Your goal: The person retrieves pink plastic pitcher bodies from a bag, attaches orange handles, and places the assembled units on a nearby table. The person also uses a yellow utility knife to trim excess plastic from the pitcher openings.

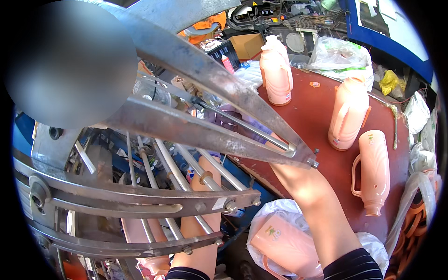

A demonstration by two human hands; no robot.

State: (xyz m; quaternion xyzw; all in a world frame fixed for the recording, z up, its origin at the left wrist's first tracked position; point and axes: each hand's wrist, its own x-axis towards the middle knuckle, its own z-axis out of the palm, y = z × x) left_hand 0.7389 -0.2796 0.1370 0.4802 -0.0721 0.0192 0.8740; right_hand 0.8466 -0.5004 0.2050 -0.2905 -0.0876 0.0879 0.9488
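My right forearm (310, 196) reaches up from the lower right and passes behind a steel V-shaped arm (219, 93); the fingers of my right hand are hidden there. My left forearm (198, 233) runs upward beneath a rack of steel rods (179, 172), and the fingers of my left hand cannot be made out. Purple material (233, 120) shows between the steel arms, close to the hidden hands. Below the rods, a pink shell (144, 228) is partly covered. A pink thermos flask body (289, 242) with a handle lies in a white plastic bag beside my right forearm.
The red-brown tabletop (310, 116) holds pink thermos flask bodies: one upright pair (277, 74) at the back, another flask (347, 116) at right, and one lying flask (373, 168). Orange-brown handles (415, 233) fill a bag at right. A blurred round patch hides the upper left.
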